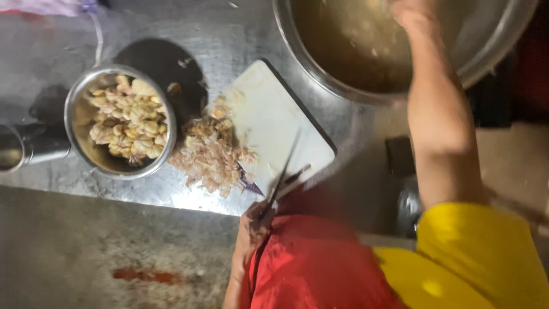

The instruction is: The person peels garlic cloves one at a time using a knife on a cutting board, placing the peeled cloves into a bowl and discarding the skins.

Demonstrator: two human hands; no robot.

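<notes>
A steel counter [51, 51] fills the view, its near edge running from 9 o'clock toward centre; at 1 o'clock a wide round basin [343, 86] holds murky liquid, and the right hand [414, 14] reaches into it, blurred, so whether it is spread or curled cannot be told. At centre a white rectangular board [274, 114] overhangs the counter edge with its bare right half free, papery peels [211, 151] heaped on its left corner, just beside a small steel bowl [80, 123] of pale peeled cloves [128, 117] at 9 o'clock. At 6 o'clock the left hand [251, 232] is clenched around a thin knife [283, 171], blade slanting up over the board's near edge.
</notes>
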